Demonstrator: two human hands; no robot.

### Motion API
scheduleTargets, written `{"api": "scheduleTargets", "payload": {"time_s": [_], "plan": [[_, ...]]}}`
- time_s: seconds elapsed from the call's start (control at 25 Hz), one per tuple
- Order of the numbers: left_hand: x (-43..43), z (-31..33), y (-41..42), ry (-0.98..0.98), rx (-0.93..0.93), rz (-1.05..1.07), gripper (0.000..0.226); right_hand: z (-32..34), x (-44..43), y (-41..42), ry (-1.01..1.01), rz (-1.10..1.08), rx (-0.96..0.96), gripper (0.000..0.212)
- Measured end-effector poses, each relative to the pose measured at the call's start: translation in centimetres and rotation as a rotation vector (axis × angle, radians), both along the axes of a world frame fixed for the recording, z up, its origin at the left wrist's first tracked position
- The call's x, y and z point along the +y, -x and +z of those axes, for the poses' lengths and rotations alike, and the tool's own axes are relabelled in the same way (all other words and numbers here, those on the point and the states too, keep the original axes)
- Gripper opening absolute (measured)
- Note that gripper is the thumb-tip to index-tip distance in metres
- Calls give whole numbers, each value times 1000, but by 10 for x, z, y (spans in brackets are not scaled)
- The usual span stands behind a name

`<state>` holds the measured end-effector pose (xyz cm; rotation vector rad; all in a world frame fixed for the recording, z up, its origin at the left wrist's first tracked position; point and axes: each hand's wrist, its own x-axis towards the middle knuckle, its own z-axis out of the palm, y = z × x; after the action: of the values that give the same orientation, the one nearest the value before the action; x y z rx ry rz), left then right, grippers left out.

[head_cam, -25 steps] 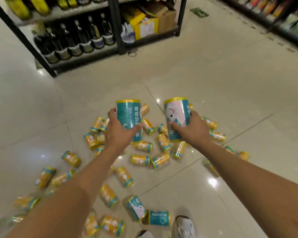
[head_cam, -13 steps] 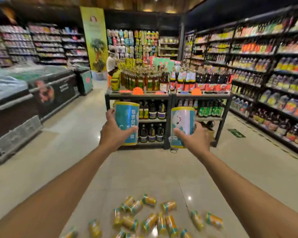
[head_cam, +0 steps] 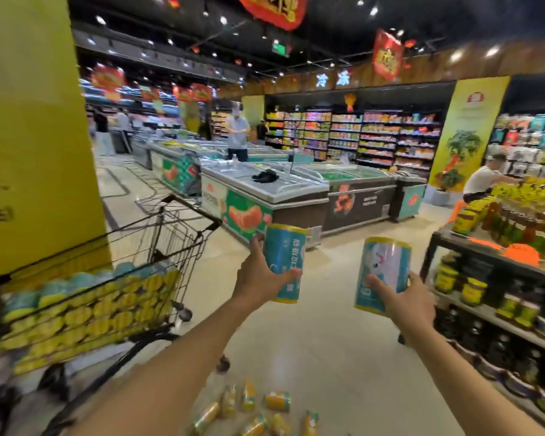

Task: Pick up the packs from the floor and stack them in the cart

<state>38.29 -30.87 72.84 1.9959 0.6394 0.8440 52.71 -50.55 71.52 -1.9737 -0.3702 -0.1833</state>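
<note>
About eight packs [head_cam: 277, 401] lie on the floor [head_cam: 328, 357] at the near edge. Above them, the left hand [head_cam: 258, 281] grips one pack [head_cam: 284, 262] and the right hand [head_cam: 406, 303] grips another [head_cam: 383, 272], both upright. Left, one cart [head_cam: 158, 247] holds stacked packs [head_cam: 85, 309]. Beyond stand two freezers [head_cam: 265, 190].

Two teal, yellow-rimmed cylindrical packs are held upright at centre frame, the left pack [head_cam: 283, 262] and the right pack [head_cam: 383, 275]; more packs [head_cam: 249, 404] lie scattered on the floor at bottom centre; the wire cart [head_cam: 170, 234] at left holds stacked rows
</note>
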Motion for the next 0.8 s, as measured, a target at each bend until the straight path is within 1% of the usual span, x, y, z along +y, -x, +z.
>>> {"api": "scheduleTargets", "payload": {"time_s": [0.12,0.2,0.28,0.4,0.48,0.64,0.8], "plan": [[39,-11,72,47,34,162,90,-14,56,36,-47,207,66,62],[60,-13,121,81,48,299,89,-18,95,66,-29,322,86,58],[78,-16,165,115,32,411,89,-22,132,93,-12,415,116,58],[105,-23,218,115,39,526,92,-26,186,134,21,515,139,62],[121,-28,244,141,20,570,95,-34,222,157,30,556,151,64],[175,-43,282,169,-15,611,90,-49,295,202,58,659,170,70],[248,-56,294,216,-34,574,86,-60,364,218,92,652,169,75]]}}
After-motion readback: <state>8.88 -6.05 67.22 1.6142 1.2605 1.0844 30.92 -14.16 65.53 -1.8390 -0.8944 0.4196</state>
